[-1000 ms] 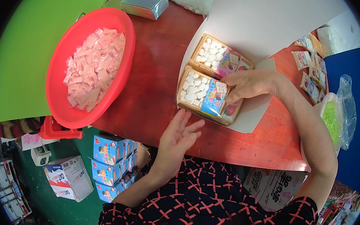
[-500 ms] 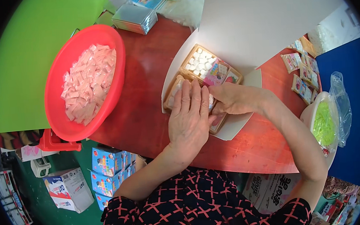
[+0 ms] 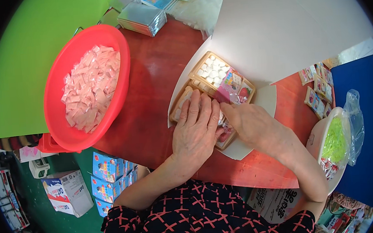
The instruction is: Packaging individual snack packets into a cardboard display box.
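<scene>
Two tan compartment trays lie side by side in an open white carton (image 3: 245, 143). The far tray (image 3: 201, 83) holds white marshmallow-like pieces (image 3: 212, 69) and a pink printed packet (image 3: 231, 84) with a strawberry picture. My left hand (image 3: 195, 131) lies flat over the near tray (image 3: 179, 104), its outstretched fingers covering most of it. Beside it, my right hand (image 3: 253, 122) is closed with fingers curled down at the near tray's right part, where shiny wrapping shows. What its fingertips grip is hidden.
A red basin (image 3: 124, 75) of pink wrapped pieces stands left. Clear flat packs (image 3: 142, 18) lie at the back. Small filled trays (image 3: 314, 100) and a white bowl (image 3: 316, 148) with green shreds are at right. Blue boxes (image 3: 107, 168) are stacked below the table (image 3: 148, 75).
My right hand has turned over and curled its fingers down toward the near tray. My left hand stays flat there. The whole view has shifted slightly.
</scene>
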Demonstrator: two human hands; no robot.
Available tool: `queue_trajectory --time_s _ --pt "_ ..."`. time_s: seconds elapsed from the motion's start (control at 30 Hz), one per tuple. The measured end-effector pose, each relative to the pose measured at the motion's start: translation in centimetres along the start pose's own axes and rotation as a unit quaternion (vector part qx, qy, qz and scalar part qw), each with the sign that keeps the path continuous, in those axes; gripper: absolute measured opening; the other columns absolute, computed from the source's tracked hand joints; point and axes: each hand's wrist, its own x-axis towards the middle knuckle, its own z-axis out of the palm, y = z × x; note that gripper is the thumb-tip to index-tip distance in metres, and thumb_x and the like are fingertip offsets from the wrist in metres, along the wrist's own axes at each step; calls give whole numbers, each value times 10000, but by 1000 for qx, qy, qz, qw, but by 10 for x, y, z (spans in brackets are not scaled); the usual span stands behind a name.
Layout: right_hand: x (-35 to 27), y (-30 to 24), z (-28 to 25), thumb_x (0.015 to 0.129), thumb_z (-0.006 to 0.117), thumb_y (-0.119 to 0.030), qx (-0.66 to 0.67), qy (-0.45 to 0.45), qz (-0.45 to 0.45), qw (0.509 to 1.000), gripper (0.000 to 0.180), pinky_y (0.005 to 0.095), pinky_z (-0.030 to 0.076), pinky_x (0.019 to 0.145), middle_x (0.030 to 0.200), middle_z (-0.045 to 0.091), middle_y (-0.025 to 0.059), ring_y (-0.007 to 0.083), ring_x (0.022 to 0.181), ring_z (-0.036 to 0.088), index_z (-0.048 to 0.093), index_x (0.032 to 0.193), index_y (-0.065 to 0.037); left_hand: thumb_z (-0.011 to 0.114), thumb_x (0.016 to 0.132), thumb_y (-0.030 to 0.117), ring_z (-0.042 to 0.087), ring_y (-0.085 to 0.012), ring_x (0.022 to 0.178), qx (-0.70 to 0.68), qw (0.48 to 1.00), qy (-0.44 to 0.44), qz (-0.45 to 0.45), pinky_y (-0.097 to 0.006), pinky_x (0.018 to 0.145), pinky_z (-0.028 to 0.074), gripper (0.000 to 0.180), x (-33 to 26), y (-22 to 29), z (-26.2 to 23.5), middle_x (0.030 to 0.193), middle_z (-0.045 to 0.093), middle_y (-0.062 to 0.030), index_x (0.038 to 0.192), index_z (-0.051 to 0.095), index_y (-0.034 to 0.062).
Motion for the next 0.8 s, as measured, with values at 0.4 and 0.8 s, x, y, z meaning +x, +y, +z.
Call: queue_trajectory --time_s 0.4,0.8 --pt "32 34 -6 713 598 -55 -131 86 -26 987 436 323 522 792 1221 536 99 259 1090 541 608 1142 -138 724 648 210 382 -345 1243 -64 998 14 9 -470 1021 313 538 11 -5 5 1204 493 -169 1107 549 -10" --pt "28 40 -4 787 509 -70 -194 34 0 981 458 337 482 910 1344 443 83 265 1211 460 547 1233 -169 649 696 184 493 -292 1043 -56 998 31 -23 -432 974 346 383 23 -20 7 1020 557 -123 1026 563 9"
